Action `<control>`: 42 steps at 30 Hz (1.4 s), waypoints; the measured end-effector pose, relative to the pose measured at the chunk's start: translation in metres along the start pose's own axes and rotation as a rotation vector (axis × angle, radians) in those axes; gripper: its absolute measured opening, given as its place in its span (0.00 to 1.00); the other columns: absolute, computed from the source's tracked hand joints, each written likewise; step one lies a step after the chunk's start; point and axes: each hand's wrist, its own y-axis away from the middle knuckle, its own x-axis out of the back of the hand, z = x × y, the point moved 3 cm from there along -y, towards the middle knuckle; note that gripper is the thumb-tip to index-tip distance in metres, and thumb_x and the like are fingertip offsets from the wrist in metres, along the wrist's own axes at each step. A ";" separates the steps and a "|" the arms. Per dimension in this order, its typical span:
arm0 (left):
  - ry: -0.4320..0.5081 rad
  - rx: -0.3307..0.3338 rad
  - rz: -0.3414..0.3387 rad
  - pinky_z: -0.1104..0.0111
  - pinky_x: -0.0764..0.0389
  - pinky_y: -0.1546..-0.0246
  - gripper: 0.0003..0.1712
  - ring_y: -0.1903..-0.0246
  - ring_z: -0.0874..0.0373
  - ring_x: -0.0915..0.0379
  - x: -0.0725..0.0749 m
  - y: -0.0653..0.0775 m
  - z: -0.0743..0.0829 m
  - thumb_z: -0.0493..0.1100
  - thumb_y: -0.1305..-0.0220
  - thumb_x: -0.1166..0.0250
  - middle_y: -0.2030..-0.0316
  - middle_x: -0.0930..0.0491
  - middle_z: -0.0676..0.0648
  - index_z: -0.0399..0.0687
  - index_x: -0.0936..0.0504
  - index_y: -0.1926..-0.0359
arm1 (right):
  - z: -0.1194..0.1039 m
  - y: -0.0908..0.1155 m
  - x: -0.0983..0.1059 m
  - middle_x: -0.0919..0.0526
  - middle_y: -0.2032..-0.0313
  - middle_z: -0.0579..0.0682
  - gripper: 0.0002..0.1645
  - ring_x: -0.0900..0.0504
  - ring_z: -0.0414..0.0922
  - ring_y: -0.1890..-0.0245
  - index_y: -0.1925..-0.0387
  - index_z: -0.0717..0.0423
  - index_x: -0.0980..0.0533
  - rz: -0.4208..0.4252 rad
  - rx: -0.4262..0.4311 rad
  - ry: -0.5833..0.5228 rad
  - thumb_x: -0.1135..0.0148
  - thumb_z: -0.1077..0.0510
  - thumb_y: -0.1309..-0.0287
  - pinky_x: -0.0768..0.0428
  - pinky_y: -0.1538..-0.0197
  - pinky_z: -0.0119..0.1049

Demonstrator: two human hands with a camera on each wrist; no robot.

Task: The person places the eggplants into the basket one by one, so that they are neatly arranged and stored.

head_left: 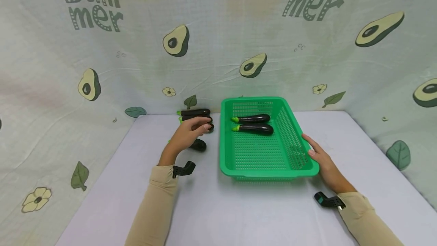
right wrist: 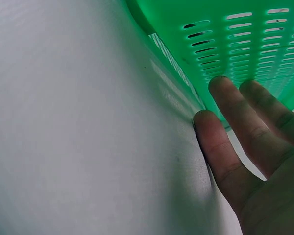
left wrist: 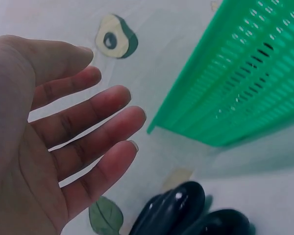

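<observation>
Head view: two eggplants (head_left: 255, 128) lie in the green basket (head_left: 269, 174), others on the tabletop (head_left: 252, 215) by the left hand (head_left: 186, 135); probably light, firm, slippery, best gripped mid-body. Right hand (head_left: 326, 165) grips the basket's side.

Left wrist: fingers apart, holding nothing; eggplants just beside.

Right wrist: fingers against outer wall.

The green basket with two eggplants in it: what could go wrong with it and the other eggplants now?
The right hand touches the right side of the green basket, so a hard push might slide it and make the two eggplants inside roll. The left hand is close to the eggplants outside; a bump could set one rolling, since they look smooth and rounded. And an eggplant carried too low might knock the raised rim.
</observation>
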 end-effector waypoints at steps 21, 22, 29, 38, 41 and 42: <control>-0.062 0.128 0.186 0.54 0.24 0.47 0.21 0.52 0.51 0.20 0.040 0.025 -0.051 0.49 0.28 0.36 0.52 0.17 0.42 0.48 0.21 0.38 | -0.001 -0.001 -0.001 0.54 0.23 0.57 0.33 0.45 0.33 0.35 0.20 0.40 0.52 0.005 -0.003 0.002 0.64 0.50 0.21 0.42 0.46 0.19; -0.067 0.136 0.194 0.54 0.24 0.47 0.21 0.51 0.50 0.20 0.042 0.026 -0.054 0.48 0.28 0.36 0.52 0.17 0.42 0.48 0.21 0.38 | -0.001 -0.001 -0.001 0.53 0.23 0.56 0.33 0.45 0.33 0.35 0.20 0.40 0.52 0.006 -0.002 -0.001 0.64 0.50 0.21 0.42 0.46 0.19; -0.101 0.226 0.220 0.53 0.24 0.45 0.24 0.46 0.49 0.23 0.050 0.031 -0.079 0.49 0.29 0.36 0.49 0.18 0.45 0.48 0.22 0.36 | -0.001 0.000 0.000 0.53 0.23 0.53 0.33 0.46 0.32 0.34 0.20 0.41 0.52 0.006 0.011 -0.007 0.64 0.51 0.21 0.43 0.45 0.18; -0.071 0.272 0.163 0.46 0.34 0.36 0.30 0.33 0.44 0.35 0.052 0.038 -0.099 0.53 0.30 0.35 0.42 0.21 0.42 0.43 0.24 0.34 | -0.002 -0.001 0.001 0.53 0.23 0.56 0.33 0.45 0.32 0.34 0.20 0.41 0.53 0.002 0.016 0.003 0.65 0.51 0.21 0.43 0.44 0.18; -0.086 0.291 0.127 0.45 0.38 0.34 0.34 0.33 0.43 0.37 0.052 0.040 -0.103 0.58 0.32 0.34 0.39 0.23 0.43 0.44 0.25 0.33 | -0.002 -0.001 0.001 0.53 0.23 0.55 0.33 0.45 0.32 0.34 0.20 0.41 0.53 0.002 0.019 0.004 0.65 0.51 0.21 0.43 0.44 0.18; -0.086 0.293 0.114 0.45 0.38 0.34 0.35 0.33 0.43 0.37 0.052 0.041 -0.104 0.59 0.33 0.33 0.38 0.24 0.42 0.44 0.26 0.33 | -0.002 -0.001 0.001 0.53 0.23 0.55 0.33 0.45 0.32 0.34 0.20 0.41 0.53 0.002 0.017 0.002 0.65 0.51 0.21 0.43 0.44 0.18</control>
